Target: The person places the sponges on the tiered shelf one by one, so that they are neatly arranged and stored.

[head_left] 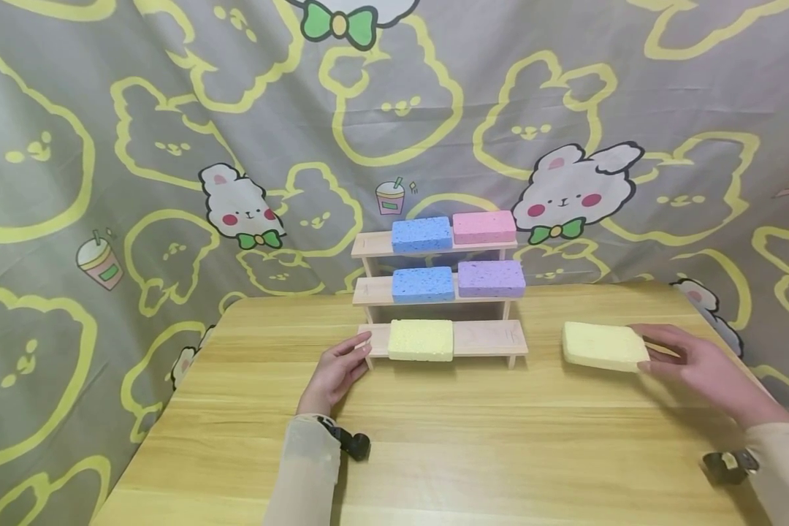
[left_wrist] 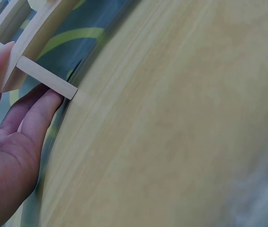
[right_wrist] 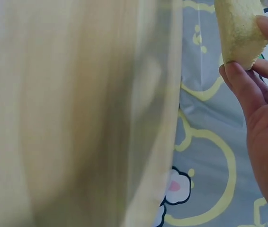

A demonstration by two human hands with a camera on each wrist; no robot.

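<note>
My right hand (head_left: 703, 369) pinches the right end of a pale yellow sponge (head_left: 603, 347), held above the table to the right of a three-step wooden stand (head_left: 486, 336). The right wrist view shows thumb and fingers on the end of this sponge (right_wrist: 240, 35). At the stand's left side, my left hand (head_left: 334, 372) grips the end of the lowest step, with the thumb on the step and other fingers by the leg (left_wrist: 49, 78). Another yellow sponge (head_left: 421, 340) lies on that step's left half; bare wood shows to its right.
On the middle step sit a blue sponge (head_left: 424, 284) and a purple sponge (head_left: 491, 279). The top step carries another blue sponge (head_left: 421, 234) and a pink one (head_left: 483, 228). Behind the wooden table (head_left: 467, 438) hangs a grey patterned cloth (head_left: 289, 131).
</note>
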